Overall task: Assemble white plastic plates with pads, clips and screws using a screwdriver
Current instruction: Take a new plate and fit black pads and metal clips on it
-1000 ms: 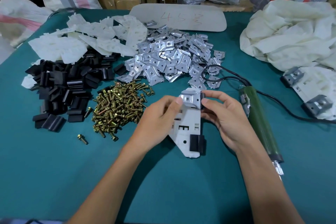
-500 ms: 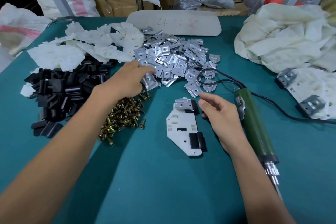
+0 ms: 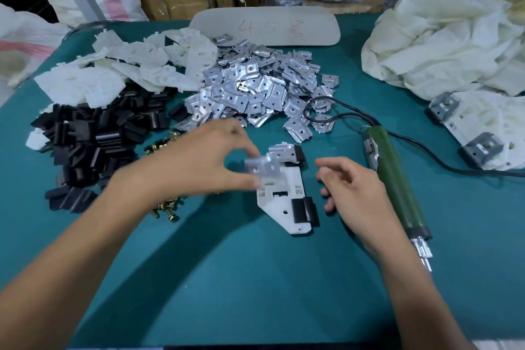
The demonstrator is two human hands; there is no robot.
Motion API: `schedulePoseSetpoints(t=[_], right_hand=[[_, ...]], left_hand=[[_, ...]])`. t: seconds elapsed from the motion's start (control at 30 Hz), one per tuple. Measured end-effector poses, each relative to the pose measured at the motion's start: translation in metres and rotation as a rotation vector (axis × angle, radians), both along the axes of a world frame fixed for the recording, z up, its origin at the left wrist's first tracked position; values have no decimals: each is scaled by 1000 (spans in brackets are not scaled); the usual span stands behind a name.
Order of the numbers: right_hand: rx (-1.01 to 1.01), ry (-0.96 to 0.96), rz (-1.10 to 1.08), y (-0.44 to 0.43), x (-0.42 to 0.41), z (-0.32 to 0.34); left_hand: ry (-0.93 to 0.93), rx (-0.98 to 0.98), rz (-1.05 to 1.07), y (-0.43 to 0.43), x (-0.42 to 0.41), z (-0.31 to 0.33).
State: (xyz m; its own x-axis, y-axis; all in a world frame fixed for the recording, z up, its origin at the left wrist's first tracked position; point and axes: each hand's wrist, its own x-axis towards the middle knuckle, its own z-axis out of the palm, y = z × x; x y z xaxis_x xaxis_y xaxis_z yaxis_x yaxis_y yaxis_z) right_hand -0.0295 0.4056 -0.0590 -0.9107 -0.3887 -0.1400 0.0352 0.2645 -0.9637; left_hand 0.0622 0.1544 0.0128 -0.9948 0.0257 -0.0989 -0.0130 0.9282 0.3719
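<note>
One clip (image 3: pixel 260 169) pinched in left hand (image 3: pixel 199 162) fingers over plate (image 3: pixel 284 196) at frame centre, right hand (image 3: pixel 352 193) open, empty; clip looks light, stiff, sharp-edged, best held by edges.

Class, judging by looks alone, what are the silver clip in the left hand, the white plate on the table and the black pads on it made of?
Silver clip: likely thin sheet metal, shiny, bent, with a punched hole. White plate: moulded plastic, matt, with slots and tabs. Black pads: dull, perhaps rubber or plastic; unclear.
</note>
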Motion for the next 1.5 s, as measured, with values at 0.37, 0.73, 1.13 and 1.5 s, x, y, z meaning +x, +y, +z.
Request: schedulePoseSetpoints(t=[0.37,0.73,1.13,1.5], right_hand=[[214,-70,208,16,23,11],[107,-182,169,14,26,9],[-54,-324,136,9,25,9],[-530,-265,9,-31,2,33]], left_hand=[[48,33,-22,54,20,-30],[78,73,-14,65,23,-36],[109,304,58,63,27,-51],[339,1075,241,56,6,-41]])
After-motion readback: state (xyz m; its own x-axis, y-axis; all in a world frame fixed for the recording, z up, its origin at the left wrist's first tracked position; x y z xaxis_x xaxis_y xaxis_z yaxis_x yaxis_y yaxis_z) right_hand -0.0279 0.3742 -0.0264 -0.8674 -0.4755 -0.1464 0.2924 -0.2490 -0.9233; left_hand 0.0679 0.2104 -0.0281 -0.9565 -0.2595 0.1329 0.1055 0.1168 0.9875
